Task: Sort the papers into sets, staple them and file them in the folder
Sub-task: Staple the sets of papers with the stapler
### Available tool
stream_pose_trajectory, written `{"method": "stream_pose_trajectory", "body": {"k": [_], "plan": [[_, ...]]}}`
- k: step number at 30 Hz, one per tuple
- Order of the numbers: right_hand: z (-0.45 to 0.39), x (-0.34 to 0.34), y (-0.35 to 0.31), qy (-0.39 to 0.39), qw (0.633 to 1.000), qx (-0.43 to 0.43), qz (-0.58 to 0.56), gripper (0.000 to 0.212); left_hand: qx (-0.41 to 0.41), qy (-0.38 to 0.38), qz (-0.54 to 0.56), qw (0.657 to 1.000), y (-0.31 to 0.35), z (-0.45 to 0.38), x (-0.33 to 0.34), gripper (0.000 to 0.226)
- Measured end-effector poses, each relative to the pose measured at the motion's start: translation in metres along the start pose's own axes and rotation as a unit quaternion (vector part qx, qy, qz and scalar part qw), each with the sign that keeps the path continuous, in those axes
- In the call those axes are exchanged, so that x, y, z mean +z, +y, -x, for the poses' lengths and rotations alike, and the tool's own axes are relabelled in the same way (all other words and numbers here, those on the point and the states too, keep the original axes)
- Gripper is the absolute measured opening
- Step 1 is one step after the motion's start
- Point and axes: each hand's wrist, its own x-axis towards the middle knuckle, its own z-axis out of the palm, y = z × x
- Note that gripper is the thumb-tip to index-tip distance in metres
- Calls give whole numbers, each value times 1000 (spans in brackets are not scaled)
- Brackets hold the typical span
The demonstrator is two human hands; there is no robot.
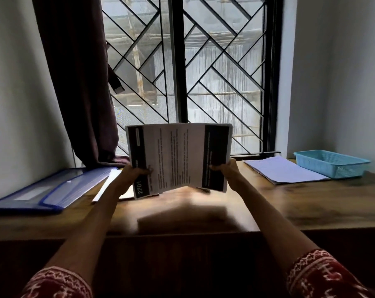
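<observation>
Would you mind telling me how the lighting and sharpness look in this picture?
Head view: backlit by the window, so the room is dim; the papers held in both hands are blurred, their text unreadable; a smeared shadow falls on the table; wide-angle bending at the edges.

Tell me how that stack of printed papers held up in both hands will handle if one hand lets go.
The stack of printed papers would probably flop: its lower edge already looks bowed between the left hand and the right hand. It is likely light, since each hand holds it only at a side edge. The sheets look loose, so they may fan or slide apart.
</observation>
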Motion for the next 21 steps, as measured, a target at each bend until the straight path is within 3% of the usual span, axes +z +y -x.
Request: {"method": "stream_pose_trajectory", "body": {"k": [6, 11, 16, 18, 21], "plan": [[16, -7, 36, -63, 993, 95, 11, 33, -48, 16, 17, 999, -40, 18, 12, 34], [2, -4, 21, -61, 996, 62, -4, 40, -51, 25, 75, 996, -29, 13, 15, 28], [9, -5, 35, -61, 995, 78, -1, 30, -60, 30, 61, 996, -40, 17, 18, 30], [9, -6, 45, -43, 996, 79, 25, 26, -60, 34, 53, 996, -47, 20, 19, 29], [-5, -4, 37, 59, 998, -3, -35, 18, -59, 32, 68, 995, -40, 18, 23, 27]]}}
